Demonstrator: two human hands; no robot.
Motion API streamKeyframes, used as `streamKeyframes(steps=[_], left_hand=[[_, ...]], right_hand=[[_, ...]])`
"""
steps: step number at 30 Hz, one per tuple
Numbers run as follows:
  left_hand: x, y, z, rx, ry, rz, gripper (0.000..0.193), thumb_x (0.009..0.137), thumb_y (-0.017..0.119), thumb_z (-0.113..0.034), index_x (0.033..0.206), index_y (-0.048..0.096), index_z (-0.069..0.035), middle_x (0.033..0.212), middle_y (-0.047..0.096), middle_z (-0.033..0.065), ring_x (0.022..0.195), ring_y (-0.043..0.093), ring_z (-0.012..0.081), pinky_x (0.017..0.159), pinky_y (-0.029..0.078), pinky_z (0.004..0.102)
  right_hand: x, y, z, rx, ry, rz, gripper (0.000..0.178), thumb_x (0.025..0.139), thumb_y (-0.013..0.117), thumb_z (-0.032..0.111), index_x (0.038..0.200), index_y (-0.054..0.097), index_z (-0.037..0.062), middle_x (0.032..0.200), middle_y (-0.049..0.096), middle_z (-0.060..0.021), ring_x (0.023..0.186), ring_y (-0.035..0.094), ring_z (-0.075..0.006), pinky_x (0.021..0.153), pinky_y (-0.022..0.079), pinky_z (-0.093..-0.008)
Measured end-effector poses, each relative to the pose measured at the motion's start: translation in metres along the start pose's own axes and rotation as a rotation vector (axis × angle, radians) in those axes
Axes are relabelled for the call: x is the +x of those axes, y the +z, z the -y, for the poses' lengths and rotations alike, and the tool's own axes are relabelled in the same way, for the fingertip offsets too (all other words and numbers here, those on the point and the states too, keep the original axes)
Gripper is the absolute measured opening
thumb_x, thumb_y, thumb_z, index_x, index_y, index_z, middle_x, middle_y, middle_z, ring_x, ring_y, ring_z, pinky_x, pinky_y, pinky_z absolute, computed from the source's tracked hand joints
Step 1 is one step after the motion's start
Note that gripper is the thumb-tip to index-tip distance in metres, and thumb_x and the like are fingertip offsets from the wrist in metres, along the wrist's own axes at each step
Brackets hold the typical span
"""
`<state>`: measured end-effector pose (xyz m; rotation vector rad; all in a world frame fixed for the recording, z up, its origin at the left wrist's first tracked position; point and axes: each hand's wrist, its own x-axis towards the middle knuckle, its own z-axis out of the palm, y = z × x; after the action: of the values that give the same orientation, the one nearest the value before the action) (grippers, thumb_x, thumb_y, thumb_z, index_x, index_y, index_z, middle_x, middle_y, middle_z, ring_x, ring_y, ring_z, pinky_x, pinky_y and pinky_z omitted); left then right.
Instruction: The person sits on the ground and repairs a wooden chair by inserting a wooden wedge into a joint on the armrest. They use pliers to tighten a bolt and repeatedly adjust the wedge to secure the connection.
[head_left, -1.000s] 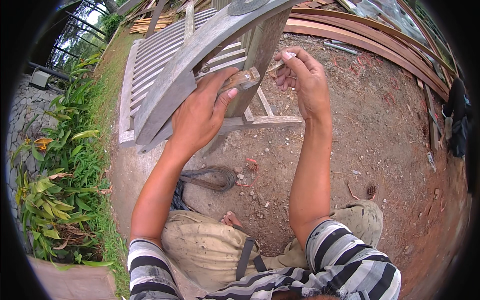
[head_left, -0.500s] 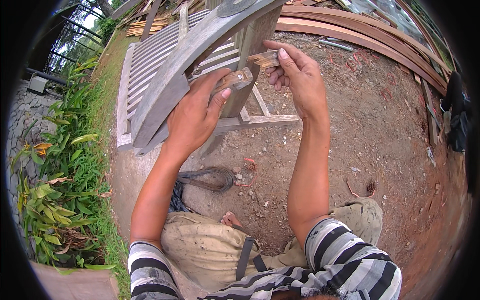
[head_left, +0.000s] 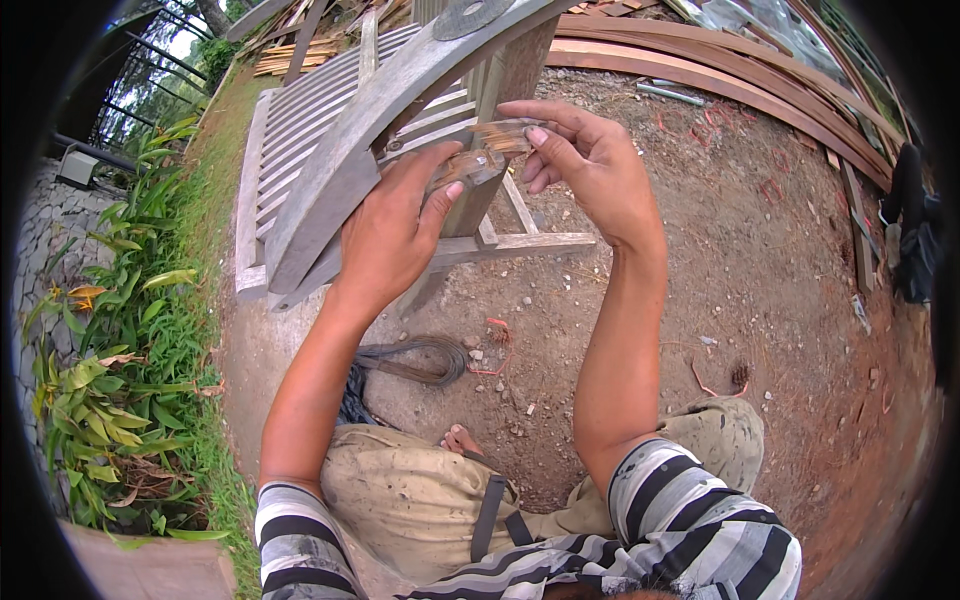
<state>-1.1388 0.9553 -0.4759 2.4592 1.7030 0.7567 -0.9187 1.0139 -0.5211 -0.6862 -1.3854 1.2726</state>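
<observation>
My right hand (head_left: 598,178) pinches a small, splintered wood piece (head_left: 503,138) between thumb and fingers. My left hand (head_left: 388,222) is closed around a weathered wooden bar, whose worn end (head_left: 474,165) sticks out past the thumb. The small piece is right above that end; whether the two touch I cannot tell. Both hands are beside a grey slatted wooden bench (head_left: 320,130), under the curve of its armrest (head_left: 335,185). Behind the bar stands a thick bench post (head_left: 520,70). My left palm hides most of the bar, including whether it joins the bench.
On the dirt near my foot lies a coil of dark wire (head_left: 430,360). Long reddish boards (head_left: 680,75) are stacked at the back right. Leafy plants (head_left: 105,400) border the left side. A bench rail (head_left: 520,245) runs low across the ground.
My right hand has moved left and slightly down, bringing the small wood piece closer to the bar's end. My left hand has stayed nearly in place.
</observation>
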Motion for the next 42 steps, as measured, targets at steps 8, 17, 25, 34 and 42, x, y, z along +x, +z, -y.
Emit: streamKeyframes(steps=[8, 17, 25, 34, 42], left_hand=[[0.001, 0.001, 0.003, 0.003, 0.01, -0.013, 0.037, 0.102, 0.063, -0.025, 0.136, 0.063, -0.009, 0.125, 0.069, 0.0197, 0.116, 0.065, 0.0404, 0.098, 0.05, 0.0433], [0.001, -0.003, -0.001, -0.004, -0.011, -0.011, 0.037, 0.103, 0.061, -0.028, 0.136, 0.063, -0.01, 0.127, 0.069, 0.0179, 0.117, 0.065, 0.0396, 0.098, 0.05, 0.0432], [-0.005, -0.002, -0.004, 0.012, -0.061, -0.043, 0.036, 0.103, 0.061, -0.029, 0.135, 0.064, -0.012, 0.126, 0.07, 0.016, 0.114, 0.066, 0.0389, 0.095, 0.051, 0.0442], [-0.004, 0.003, -0.01, 0.014, -0.136, -0.104, 0.034, 0.103, 0.059, -0.026, 0.134, 0.063, -0.013, 0.122, 0.072, 0.0164, 0.111, 0.066, 0.0422, 0.091, 0.052, 0.0463], [0.002, -0.003, -0.009, 0.029, -0.169, -0.176, 0.041, 0.101, 0.063, -0.024, 0.139, 0.056, -0.011, 0.112, 0.073, 0.0209, 0.101, 0.069, 0.0448, 0.084, 0.052, 0.0506]], right_hand=[[-0.002, 0.002, -0.006, -0.026, -0.061, 0.071, 0.034, 0.101, 0.06, 0.006, 0.133, 0.069, 0.0048, 0.091, 0.072, -0.0085, 0.072, 0.068, -0.0125, 0.068, 0.058, -0.0278], [0.009, -0.003, -0.014, -0.174, 0.055, -0.115, 0.037, 0.096, 0.058, 0.003, 0.131, 0.069, 0.0063, 0.088, 0.072, -0.01, 0.068, 0.068, -0.0119, 0.066, 0.057, -0.0296], [0.011, 0.011, -0.014, -0.233, 0.056, -0.188, 0.032, 0.095, 0.061, 0.003, 0.126, 0.071, 0.0041, 0.085, 0.071, -0.0088, 0.069, 0.067, -0.0116, 0.066, 0.057, -0.0281], [0.002, 0.032, 0.009, 0.011, -0.084, -0.258, 0.027, 0.097, 0.063, 0.004, 0.123, 0.071, 0.0008, 0.085, 0.072, -0.0086, 0.073, 0.069, -0.012, 0.066, 0.057, -0.0264], [0.011, 0.026, 0.016, 0.146, -0.194, -0.265, 0.036, 0.097, 0.057, -0.004, 0.132, 0.066, -0.003, 0.107, 0.073, -0.0146, 0.09, 0.074, -0.0158, 0.08, 0.06, -0.0261]])
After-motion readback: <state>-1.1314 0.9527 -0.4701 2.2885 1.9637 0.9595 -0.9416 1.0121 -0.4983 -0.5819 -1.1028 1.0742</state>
